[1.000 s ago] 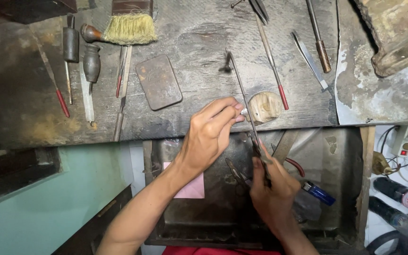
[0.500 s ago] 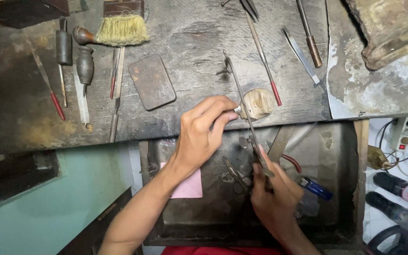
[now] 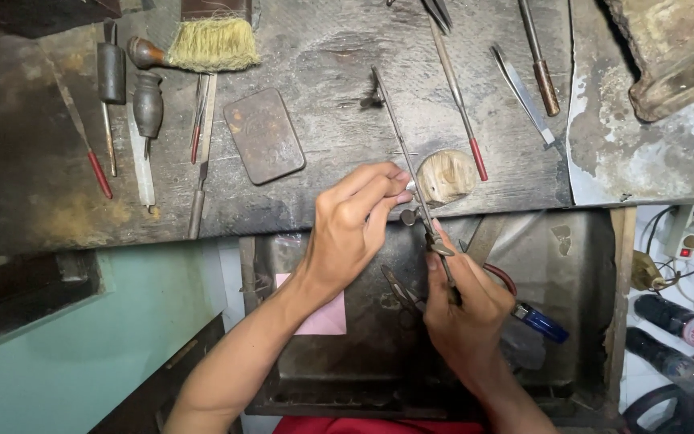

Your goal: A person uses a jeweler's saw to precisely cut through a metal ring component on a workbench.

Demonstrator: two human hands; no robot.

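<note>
Bench (image 3: pixel 347 120) of scarred dark wood fills my view, with a metal tray (image 3: pixel 572 265) below its edge. My right hand (image 3: pixel 463 313) grips a thin saw frame (image 3: pixel 403 149), fingers wrapped around its handle. My left hand (image 3: pixel 355 229) pinches a small metal piece (image 3: pixel 408 215) against the round wooden peg (image 3: pixel 446 177).

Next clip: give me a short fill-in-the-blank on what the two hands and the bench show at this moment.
1. The right hand grips a long thin ____ frame that reaches up over the bench.
2. The left hand pinches a small metal piece beside the rounded ____ peg at the bench edge.
3. At the top left of the bench lies a brush with ____ bristles.
4. Under the left forearm, in the tray, lies a ____ slip of paper.

Missing words: saw; wooden; yellowish; pink
</note>
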